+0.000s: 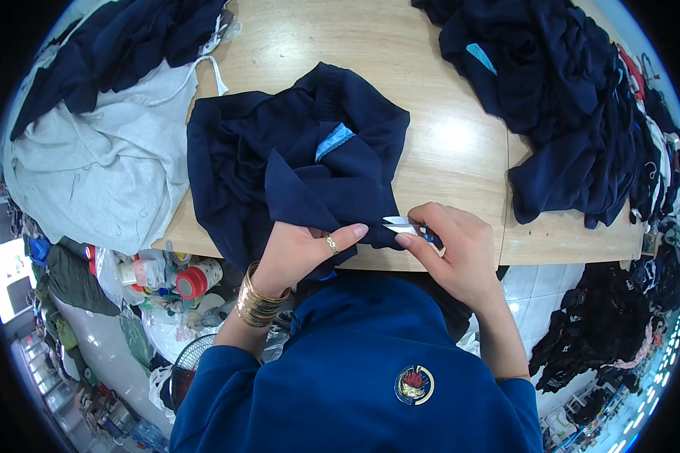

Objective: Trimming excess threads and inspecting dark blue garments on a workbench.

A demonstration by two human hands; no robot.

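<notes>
A navy blue garment (234, 151) lies bunched on the table before me, with a light blue patch (334, 142) showing in its folds. My left hand (310, 253) is closed on its near edge, the thumb on top and the fingers hidden under the cloth. In my right hand (457, 245) is a small pair of thread snips (402, 225) with blue handles. Their blades point left and stand apart at the garment's near right edge. Whether a thread lies between the blades is too small to tell.
Light grey cloth (106, 166) and more navy cloth (143, 53) lie at the left. A navy pile (567, 98) covers the table's right end. The wooden table's (453, 174) near edge runs by my body. Below left stand a red-lidded container (193, 283) and a wire basket (185, 366).
</notes>
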